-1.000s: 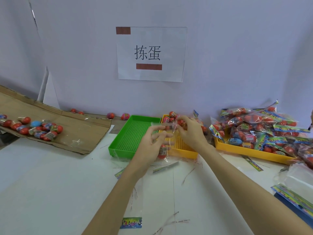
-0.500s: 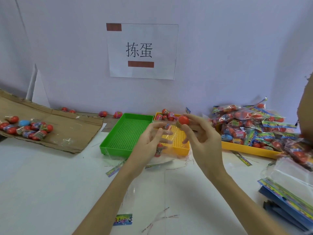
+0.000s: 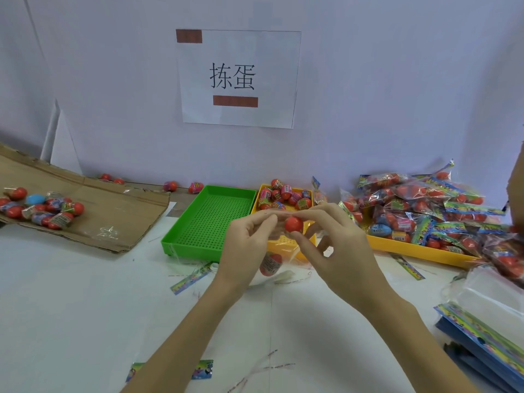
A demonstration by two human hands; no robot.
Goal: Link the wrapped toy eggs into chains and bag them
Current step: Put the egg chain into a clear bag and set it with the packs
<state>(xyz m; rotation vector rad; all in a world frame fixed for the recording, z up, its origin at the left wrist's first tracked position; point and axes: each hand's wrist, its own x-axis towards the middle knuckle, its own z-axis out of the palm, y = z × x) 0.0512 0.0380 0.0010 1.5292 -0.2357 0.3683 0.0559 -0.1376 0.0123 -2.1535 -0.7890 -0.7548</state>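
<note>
— Where is our red egg [image 3: 293, 224] now?
— Up between both hands, in front of the small yellow tray [image 3: 283, 241]. A second ago our right hand [image 3: 337, 251] was at that tray; now its fingertips pinch the egg.
— And the left hand [image 3: 246, 245]?
— It pinches clear wrap at the egg's side, with another wrapped egg [image 3: 270, 263] dangling below. We judge we're linking.

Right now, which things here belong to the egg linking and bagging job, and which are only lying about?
Job:
red egg, pinched by right hand
left hand, holding clear wrap
wrapped egg hanging below
yellow tray of loose eggs
bagged eggs
empty bags

Lying about:
green tray
cardboard
wall sign
paper strips
</note>
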